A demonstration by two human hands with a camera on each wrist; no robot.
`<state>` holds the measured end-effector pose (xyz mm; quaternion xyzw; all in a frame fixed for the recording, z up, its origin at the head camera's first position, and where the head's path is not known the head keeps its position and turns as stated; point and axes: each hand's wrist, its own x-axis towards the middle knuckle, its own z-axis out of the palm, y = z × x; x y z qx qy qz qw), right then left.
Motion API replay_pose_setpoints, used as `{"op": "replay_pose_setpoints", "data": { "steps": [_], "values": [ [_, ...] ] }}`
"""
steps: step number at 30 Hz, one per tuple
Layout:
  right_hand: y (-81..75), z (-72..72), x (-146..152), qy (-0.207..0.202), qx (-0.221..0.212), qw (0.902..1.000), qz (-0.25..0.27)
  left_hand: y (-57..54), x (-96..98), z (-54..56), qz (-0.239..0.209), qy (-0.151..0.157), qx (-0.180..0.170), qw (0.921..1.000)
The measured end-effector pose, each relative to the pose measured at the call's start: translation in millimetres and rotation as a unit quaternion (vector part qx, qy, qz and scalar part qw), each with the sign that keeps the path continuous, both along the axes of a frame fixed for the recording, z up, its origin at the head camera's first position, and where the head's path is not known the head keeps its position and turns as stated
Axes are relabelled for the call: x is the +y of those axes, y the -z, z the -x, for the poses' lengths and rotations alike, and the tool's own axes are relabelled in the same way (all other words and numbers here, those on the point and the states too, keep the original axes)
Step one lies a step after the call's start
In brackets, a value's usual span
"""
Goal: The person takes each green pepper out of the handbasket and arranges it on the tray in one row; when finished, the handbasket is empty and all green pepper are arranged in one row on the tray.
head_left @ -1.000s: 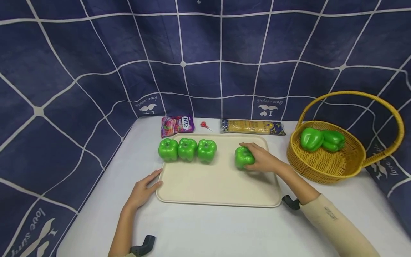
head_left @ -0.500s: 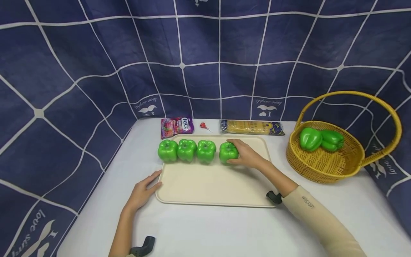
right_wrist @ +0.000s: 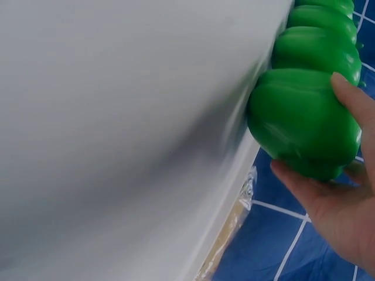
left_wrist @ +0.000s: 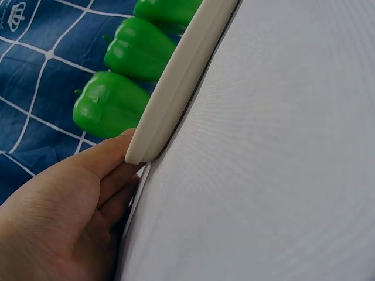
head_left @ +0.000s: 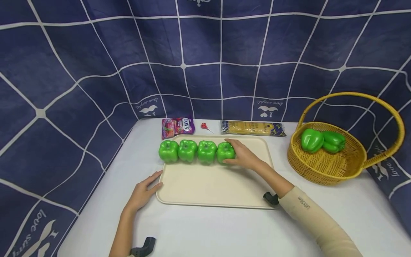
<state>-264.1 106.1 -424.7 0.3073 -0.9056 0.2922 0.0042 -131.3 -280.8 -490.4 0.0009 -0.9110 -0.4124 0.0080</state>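
My right hand (head_left: 243,155) grips a green bell pepper (head_left: 224,154) at the right end of a row on the beige tray (head_left: 208,185). Thumb and fingers curve around its sides. In the right wrist view this bell pepper (right_wrist: 302,120) sits up against its neighbour (right_wrist: 316,52). The rest of the row, such as the leftmost pepper (head_left: 168,151), stands along the tray's far side, stems up. At the tray's left edge, my left hand (head_left: 142,191) rests with extended fingers touching the rim; the left wrist view shows its thumb at the tray corner (left_wrist: 143,149).
A wicker basket (head_left: 308,171) with a tall handle stands at right, holding green peppers (head_left: 312,140). Behind the tray lie a purple candy bag (head_left: 178,127), a small red item (head_left: 203,125) and a long yellow packet (head_left: 252,128). A blue checked cloth (head_left: 205,82) hangs behind.
My right hand has moved left across the tray with the bell pepper, bringing it up beside the other three in the row. My left hand has stayed at the tray's edge.
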Motion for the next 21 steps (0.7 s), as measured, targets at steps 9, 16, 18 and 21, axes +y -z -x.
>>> {"op": "replay_pose_setpoints", "data": {
  "steps": [9, 16, 18, 21],
  "values": [
    [0.2, -1.9, 4, 0.002, 0.008, 0.9999, 0.007, 0.0, 0.6, 0.1, -0.002, -0.003, -0.004, 1.0000],
    [-8.8, -11.9, 19, 0.001, 0.031, 0.9995, 0.007, -0.8, 0.8, 0.2, -0.003, 0.000, 0.001, 1.0000],
    [-12.2, -14.9, 28, 0.005, 0.046, 0.9989, 0.009, -1.3, 1.2, 0.1, -0.004, 0.002, 0.002, 1.0000],
    [-16.8, -18.1, 44, 0.025, 0.063, 0.9976, 0.013, -1.7, 1.3, -0.2, -0.004, 0.002, 0.000, 1.0000]
  ]
}}
